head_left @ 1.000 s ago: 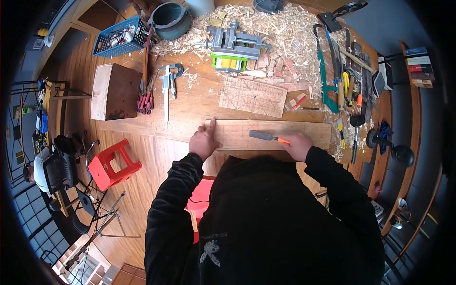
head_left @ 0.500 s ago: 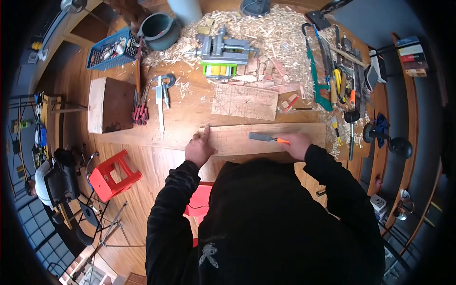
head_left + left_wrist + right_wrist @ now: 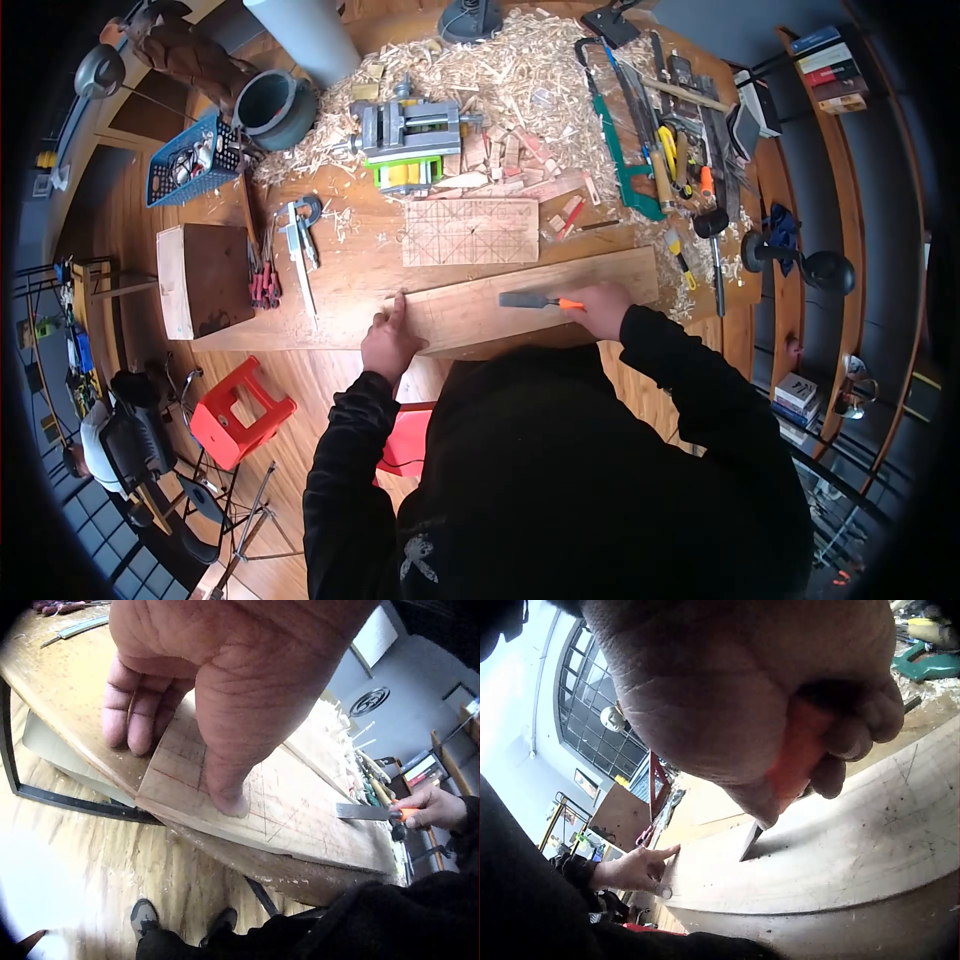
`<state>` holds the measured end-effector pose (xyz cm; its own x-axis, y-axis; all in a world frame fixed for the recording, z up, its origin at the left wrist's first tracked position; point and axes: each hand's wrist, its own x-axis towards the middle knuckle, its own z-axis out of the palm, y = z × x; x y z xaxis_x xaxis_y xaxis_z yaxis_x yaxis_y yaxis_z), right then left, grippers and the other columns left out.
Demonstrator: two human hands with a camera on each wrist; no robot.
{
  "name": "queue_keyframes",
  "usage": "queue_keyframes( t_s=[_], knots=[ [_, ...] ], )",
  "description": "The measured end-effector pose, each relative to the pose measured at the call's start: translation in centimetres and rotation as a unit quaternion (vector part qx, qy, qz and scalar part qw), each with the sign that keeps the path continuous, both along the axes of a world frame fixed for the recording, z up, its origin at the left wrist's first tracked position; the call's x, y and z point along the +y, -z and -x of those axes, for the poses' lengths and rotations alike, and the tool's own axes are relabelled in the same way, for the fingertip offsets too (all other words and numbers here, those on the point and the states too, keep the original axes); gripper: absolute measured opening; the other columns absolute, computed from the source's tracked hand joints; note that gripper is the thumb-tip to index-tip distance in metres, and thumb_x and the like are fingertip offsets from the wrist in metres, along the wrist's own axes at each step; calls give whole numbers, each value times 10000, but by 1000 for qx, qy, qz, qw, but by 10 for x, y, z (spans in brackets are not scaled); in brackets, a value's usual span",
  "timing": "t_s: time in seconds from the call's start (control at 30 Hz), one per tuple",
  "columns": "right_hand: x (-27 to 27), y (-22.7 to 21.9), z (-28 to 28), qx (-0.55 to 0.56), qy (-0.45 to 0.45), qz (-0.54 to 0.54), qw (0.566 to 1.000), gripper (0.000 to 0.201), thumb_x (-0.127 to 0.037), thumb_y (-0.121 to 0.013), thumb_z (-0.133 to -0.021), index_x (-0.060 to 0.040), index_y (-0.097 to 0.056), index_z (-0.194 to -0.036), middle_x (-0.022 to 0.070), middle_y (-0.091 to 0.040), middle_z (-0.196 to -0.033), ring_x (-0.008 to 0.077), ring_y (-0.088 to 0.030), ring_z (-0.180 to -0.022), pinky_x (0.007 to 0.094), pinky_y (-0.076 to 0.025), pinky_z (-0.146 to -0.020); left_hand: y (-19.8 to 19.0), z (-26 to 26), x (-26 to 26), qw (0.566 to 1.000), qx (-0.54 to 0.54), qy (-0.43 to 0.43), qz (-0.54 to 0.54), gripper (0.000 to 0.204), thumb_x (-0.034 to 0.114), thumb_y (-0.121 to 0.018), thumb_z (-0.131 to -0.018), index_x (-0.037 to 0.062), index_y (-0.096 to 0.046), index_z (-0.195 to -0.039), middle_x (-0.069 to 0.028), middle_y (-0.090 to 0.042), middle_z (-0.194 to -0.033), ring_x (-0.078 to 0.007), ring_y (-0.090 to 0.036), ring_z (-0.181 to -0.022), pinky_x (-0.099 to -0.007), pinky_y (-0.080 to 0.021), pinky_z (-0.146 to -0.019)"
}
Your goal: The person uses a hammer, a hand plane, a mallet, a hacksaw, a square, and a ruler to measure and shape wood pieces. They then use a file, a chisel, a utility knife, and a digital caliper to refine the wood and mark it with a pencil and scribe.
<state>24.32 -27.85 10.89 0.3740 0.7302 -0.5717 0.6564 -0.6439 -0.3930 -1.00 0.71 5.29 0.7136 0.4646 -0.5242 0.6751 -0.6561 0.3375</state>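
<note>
A long wooden board [image 3: 470, 303] with pencilled and red lines lies along the bench's near edge. At its left end my left hand [image 3: 392, 340] grips it. In the left wrist view the thumb [image 3: 227, 796] presses on the top face, and the other fingers [image 3: 135, 720] bend down past the end. My right hand [image 3: 605, 308] holds a chisel [image 3: 525, 299] by its orange handle, over the board's right half. The wide, flat blade [image 3: 361, 812] points left. The right wrist view shows the blade low against the board, with fingers curled around the handle.
Behind the board lies a shorter board [image 3: 470, 235] marked with a grid. Further back stand a vise [image 3: 412, 135] and heaps of wood shavings [image 3: 520, 70]. Saws and other tools, including a mallet [image 3: 711, 225], lie at right. A caliper [image 3: 300, 250] and a wooden box [image 3: 205, 280] are left.
The head view has turned and shifted, so the bench and its contents appear rotated and further left. Both hands keep their holds on the board and chisel.
</note>
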Motion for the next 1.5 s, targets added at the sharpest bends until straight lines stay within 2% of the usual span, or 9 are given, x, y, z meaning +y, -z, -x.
queue_keyframes(
  t_s=[0.1,0.17,0.5,0.7,0.77,1.0,1.17,1.3,1.5],
  knots=[
    [-1,-1,2,-3,-10,23,1000,313,-290,-603,-880,-219,-657,-1179,131,-688,-993,357,-640,-913,471,-507,-804,-1,-1,0,1000,6,0,-3,1029,328,-851,-618,182,-329,-1494,-225,-572,-1150,-379,-615,-1011,-421,-527,-839],
    [-22,12,-2,0,2,-64,998,308,-279,-597,-881,-212,-655,-1177,135,-686,-1002,359,-638,-919,471,-509,-795,-1,-1,0,1000,7,1,-10,1037,315,-857,-613,177,-327,-1494,-220,-579,-1126,-380,-620,-988,-420,-530,-828],
    [-15,-7,-4,-7,6,4,1000,311,-224,-604,-852,-187,-653,-1157,142,-672,-973,367,-623,-938,468,-500,-820,-2,-2,-1,1000,1,-1,-10,1023,293,-869,-600,156,-361,-1477,-223,-589,-1085,-377,-627,-956,-420,-535,-810],
    [-39,-1,-9,-21,21,-20,999,207,-195,-649,-800,-107,-644,-986,155,-649,-886,369,-620,-880,461,-498,-772,0,0,-1,1000,-8,0,-21,1028,291,-866,-604,162,-349,-1483,-225,-588,-1080,-381,-626,-955,-419,-535,-813],
    [-50,-2,-5,71,120,-47,989,166,-180,-663,-783,-73,-616,-900,157,-628,-835,358,-617,-820,438,-488,-720,-3,-2,-1,1000,12,-5,-13,1030,293,-865,-606,166,-345,-1486,-223,-588,-1079,-378,-626,-958,-418,-533,-816],
    [-77,20,12,127,233,-132,955,192,-203,-671,-815,-42,-588,-879,113,-557,-717,241,-551,-644,349,-452,-615,0,0,-1,1000,1,4,-20,1035,300,-866,-604,170,-342,-1487,-218,-586,-1082,-374,-623,-964,-414,-531,-817],
    [-87,59,-12,114,426,-275,854,174,-203,-616,-893,-31,-589,-904,-1,-518,-697,97,-491,-640,303,-418,-572,-2,-1,-2,1000,7,0,-13,1043,300,-865,-606,174,-331,-1493,-222,-578,-1096,-376,-618,-968,-413,-529,-821],
    [-75,48,-73,32,493,-276,825,157,-195,-596,-906,-38,-593,-901,-19,-510,-702,73,-476,-635,278,-398,-554,1,1,-2,1000,-7,-3,-10,1054,298,-867,-604,183,-321,-1499,-225,-578,-1093,-377,-616,-971,-415,-527,-823],
    [-88,75,-180,10,627,-284,725,217,-228,-611,-893,-14,-587,-878,34,-547,-697,124,-518,-631,326,-401,-561,-2,-3,-6,1000,11,-23,-17,1052,289,-868,-602,191,-328,-1500,-208,-581,-1075,-371,-615,-963,-418,-525,-822]
  ],
)
